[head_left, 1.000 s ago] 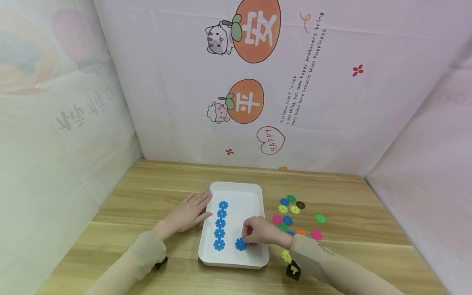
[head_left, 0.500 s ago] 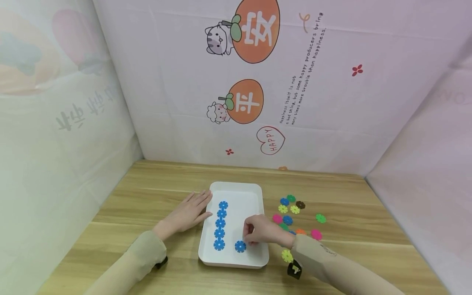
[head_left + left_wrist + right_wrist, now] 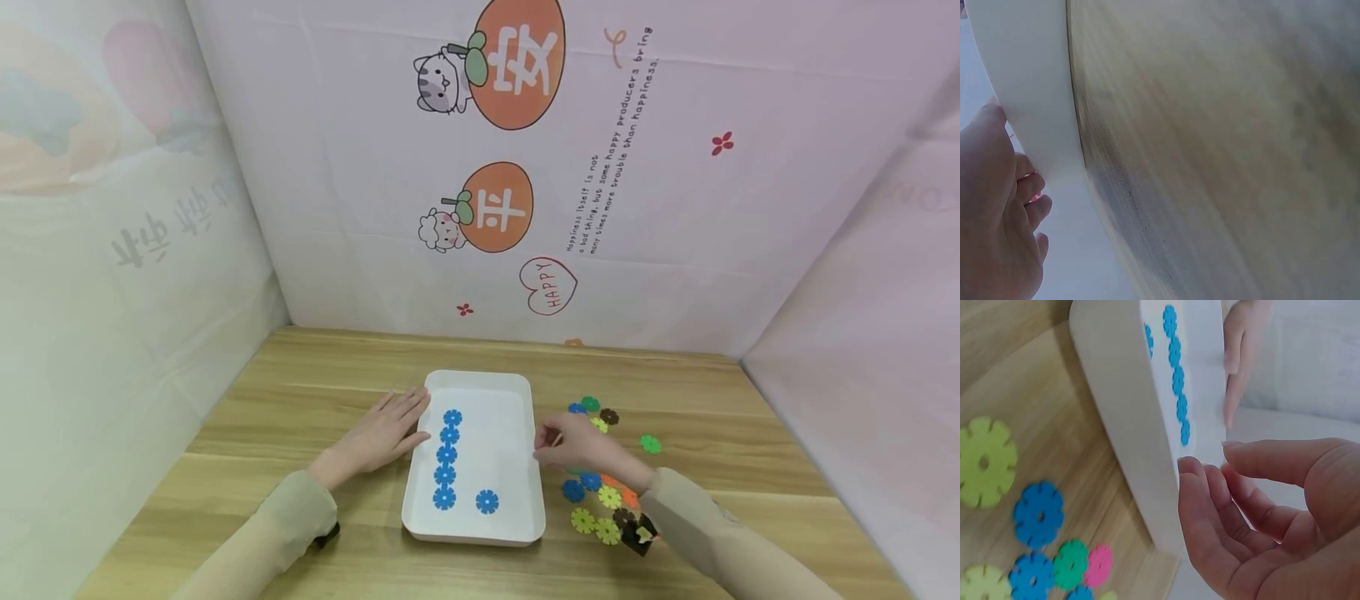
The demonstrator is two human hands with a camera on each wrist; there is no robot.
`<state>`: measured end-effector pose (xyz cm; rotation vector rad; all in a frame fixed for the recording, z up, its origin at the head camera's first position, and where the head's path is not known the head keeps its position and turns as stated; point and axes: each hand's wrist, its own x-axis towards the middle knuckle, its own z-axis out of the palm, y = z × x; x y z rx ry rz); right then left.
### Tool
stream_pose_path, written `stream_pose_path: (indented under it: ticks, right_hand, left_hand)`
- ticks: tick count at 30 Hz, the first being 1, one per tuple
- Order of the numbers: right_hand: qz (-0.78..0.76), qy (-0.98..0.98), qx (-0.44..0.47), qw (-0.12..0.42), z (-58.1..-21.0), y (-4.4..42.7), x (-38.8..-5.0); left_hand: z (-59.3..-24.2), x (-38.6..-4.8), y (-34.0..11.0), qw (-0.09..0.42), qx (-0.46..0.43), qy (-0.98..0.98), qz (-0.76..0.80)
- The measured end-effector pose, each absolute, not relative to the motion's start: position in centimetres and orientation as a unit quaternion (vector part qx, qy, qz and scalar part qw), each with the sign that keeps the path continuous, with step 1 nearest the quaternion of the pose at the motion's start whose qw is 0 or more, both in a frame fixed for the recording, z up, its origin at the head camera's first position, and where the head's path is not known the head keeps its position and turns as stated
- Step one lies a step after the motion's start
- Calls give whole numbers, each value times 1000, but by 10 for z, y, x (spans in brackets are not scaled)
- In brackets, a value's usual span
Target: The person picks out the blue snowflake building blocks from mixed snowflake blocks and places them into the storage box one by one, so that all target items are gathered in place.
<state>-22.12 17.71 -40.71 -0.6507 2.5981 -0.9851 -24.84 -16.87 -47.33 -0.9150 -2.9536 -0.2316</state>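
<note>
In the head view the left hand (image 3: 382, 432) rests with spread fingers on the left rim of a white tray (image 3: 491, 417); the left wrist view shows this hand (image 3: 994, 200) against the tray's outer wall (image 3: 1029, 75). Inside the tray, several blue notched discs (image 3: 446, 455) form a joined row along the left side, and a single blue disc (image 3: 487, 501) lies apart near the front right. The right hand (image 3: 577, 442) hovers by the tray's right rim, its fingers loosely bent; the right wrist view shows nothing between that hand's (image 3: 1266, 525) thumb and fingertips.
Right of the tray, loose discs in yellow (image 3: 582, 521), blue (image 3: 573, 491), green (image 3: 650, 444), orange, brown and pink lie on the wooden table (image 3: 337, 350), some beneath the right forearm. A white printed cloth wall (image 3: 360, 250) stands behind.
The right hand has left the single blue disc and moved right, out to the tray's edge. That disc lies released on the tray floor. The left hand has stayed on the rim.
</note>
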Motion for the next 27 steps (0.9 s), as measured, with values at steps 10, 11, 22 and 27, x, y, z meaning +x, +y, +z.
stream_pose_path:
  ticks: [10, 11, 22, 27]
  right_hand:
    - [-324, 915, -213, 115, -419, 226, -221]
    - [-329, 913, -210, 116, -420, 230, -221]
    - [-308, 936, -127, 114, -428, 249, -233]
    - [-298, 940, -124, 111, -434, 252, -238]
  left_hand:
    - [-474, -248, -168, 16, -291, -954, -76]
    - [-474, -248, -168, 17, -291, -954, -77]
    - [-473, -249, -169, 17, -291, -954, -77]
    - [-474, -249, -169, 18, -293, -953, -75]
